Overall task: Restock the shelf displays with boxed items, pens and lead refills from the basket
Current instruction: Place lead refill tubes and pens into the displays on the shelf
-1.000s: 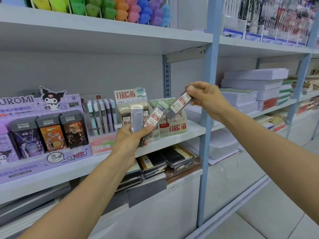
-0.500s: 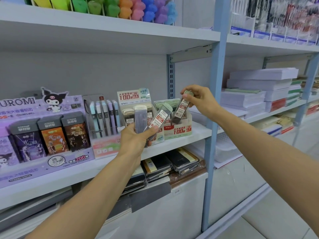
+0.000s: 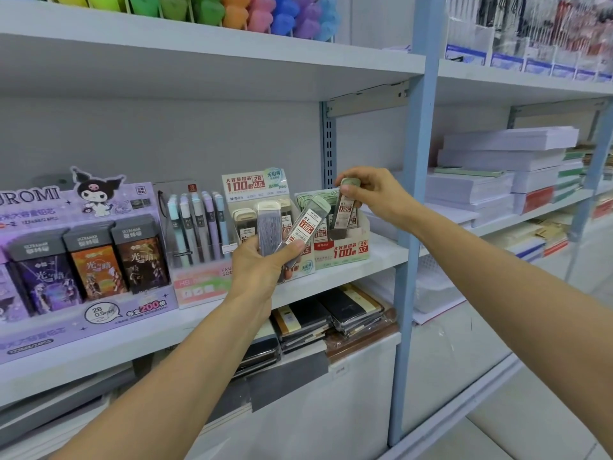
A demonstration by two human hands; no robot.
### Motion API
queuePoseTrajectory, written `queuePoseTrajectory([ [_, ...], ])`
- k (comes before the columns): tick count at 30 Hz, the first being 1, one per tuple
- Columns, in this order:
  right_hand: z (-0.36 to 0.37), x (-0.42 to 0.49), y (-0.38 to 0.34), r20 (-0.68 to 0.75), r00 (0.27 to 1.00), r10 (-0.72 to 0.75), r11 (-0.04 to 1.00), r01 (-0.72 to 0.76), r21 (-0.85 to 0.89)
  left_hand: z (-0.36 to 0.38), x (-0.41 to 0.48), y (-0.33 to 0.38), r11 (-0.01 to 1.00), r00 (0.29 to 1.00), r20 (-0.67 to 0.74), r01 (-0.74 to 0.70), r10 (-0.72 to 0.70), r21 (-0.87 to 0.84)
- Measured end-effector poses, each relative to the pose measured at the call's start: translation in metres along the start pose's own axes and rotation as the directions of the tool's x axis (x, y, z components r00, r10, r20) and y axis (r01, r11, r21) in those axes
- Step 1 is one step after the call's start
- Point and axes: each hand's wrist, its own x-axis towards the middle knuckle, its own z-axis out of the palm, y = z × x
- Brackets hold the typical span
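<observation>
Two lead refill cases are held in the left hand (image 3: 265,265), in front of the middle shelf (image 3: 384,252). The cream-capped case (image 3: 269,227) is held upright, and the tilted green-capped case (image 3: 306,222) leans to the right with the thumb laid across its lower part. The grip of this hand is closed around both.

A third case (image 3: 345,209), also green-capped, is pinched at its cap by the thumb and fingers of the right hand (image 3: 376,194). Its lower end is set at the open top of the 0.7 display box (image 3: 345,252), among other green-capped cases. How deep it sits cannot be told.

The 0.5 display box (image 3: 255,190) is placed just to the left, partly hidden by the left hand. Beside it a pen display (image 3: 199,224) and a purple Kuromi display (image 3: 83,260) are ranged along the same shelf. Paper stacks (image 3: 497,167) are seen in the bay to the right, and dark notebooks (image 3: 331,317) are laid on the shelf below.
</observation>
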Motion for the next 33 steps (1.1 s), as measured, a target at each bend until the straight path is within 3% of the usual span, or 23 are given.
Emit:
queuePoseTrajectory([
  [2,0.008,-0.002,0.004,0.062,0.996,0.062,0.996,-0.058,-0.072,0.0,0.0,-0.001,1.0,1.0,0.0,0.001,-0.001,-0.001],
  [5,0.017,-0.006,0.009,-0.048,0.993,0.108,0.992,-0.111,-0.059,0.002,0.001,-0.003,1.0,1.0,-0.004,-0.003,0.003,0.009],
  [8,0.02,-0.01,0.012,-0.174,0.981,0.084,0.995,-0.092,-0.037,0.004,0.0,-0.004,1.0,1.0,-0.006,-0.009,0.009,0.022],
  [13,0.022,-0.021,0.004,-0.153,0.988,0.026,1.0,-0.026,0.002,0.014,0.0,0.0,1.0,1.0,0.003,-0.012,0.012,0.025],
  [17,0.019,-0.026,-0.001,0.044,0.999,0.017,0.965,-0.028,0.259,0.021,-0.001,0.003,0.999,0.997,0.075,-0.023,0.021,0.035],
  [20,0.005,-0.022,-0.002,-0.06,0.998,0.032,0.918,-0.005,0.396,0.018,0.001,0.004,0.998,0.996,0.075,-0.051,0.048,0.043],
  [23,-0.01,-0.014,0.0,-0.233,0.972,0.035,0.947,0.043,0.319,0.011,0.002,0.005,0.994,0.995,0.075,-0.073,0.067,0.082],
  [25,-0.014,-0.009,0.002,-0.271,0.962,0.022,0.966,0.049,0.254,0.007,0.0,0.006,0.989,0.99,0.108,-0.1,0.088,0.111],
  [33,0.001,-0.005,0.003,-0.09,0.995,0.03,0.996,-0.022,0.086,-0.003,-0.003,0.009,0.989,0.986,0.119,-0.126,0.116,0.082],
])
